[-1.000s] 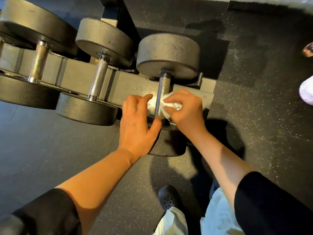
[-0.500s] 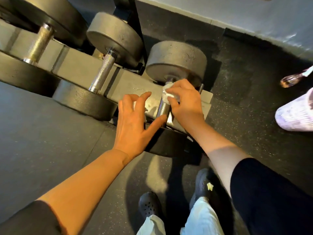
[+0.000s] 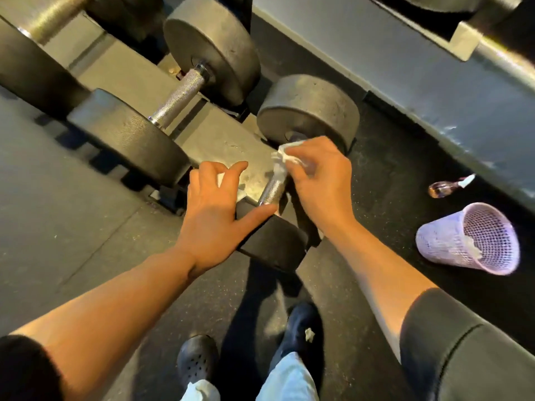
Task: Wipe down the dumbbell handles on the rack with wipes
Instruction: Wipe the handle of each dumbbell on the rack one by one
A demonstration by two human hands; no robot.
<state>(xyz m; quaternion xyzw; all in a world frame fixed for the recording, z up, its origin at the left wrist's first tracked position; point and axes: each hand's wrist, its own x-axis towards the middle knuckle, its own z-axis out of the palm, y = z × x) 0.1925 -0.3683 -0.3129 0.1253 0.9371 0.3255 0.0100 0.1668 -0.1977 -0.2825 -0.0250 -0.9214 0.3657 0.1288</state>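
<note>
Now wiping the far-right dumbbell's handle [image 3: 272, 190].
Right hand [image 3: 321, 180] fingers pinch the wipe [image 3: 282, 162]; left hand [image 3: 214, 209] fingers spread, steadying; next, probably the neighbouring handle [image 3: 176, 101].

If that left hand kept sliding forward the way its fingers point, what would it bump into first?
Probably the flat grey rack shelf just past the left hand's fingertips, then the neighbouring dumbbell's near weight. Depth is hard to judge.

lilac mesh bin [image 3: 451, 247] tipped on its side on the dark speckled rubber floor [image 3: 86, 227], bit of white paper inside, small clear bottle [image 3: 445, 188] lying just behind it, black perforated clogs [image 3: 198, 361], light trouser cuffs [image 3: 289, 380], grey wall base [image 3: 405, 68]
</note>
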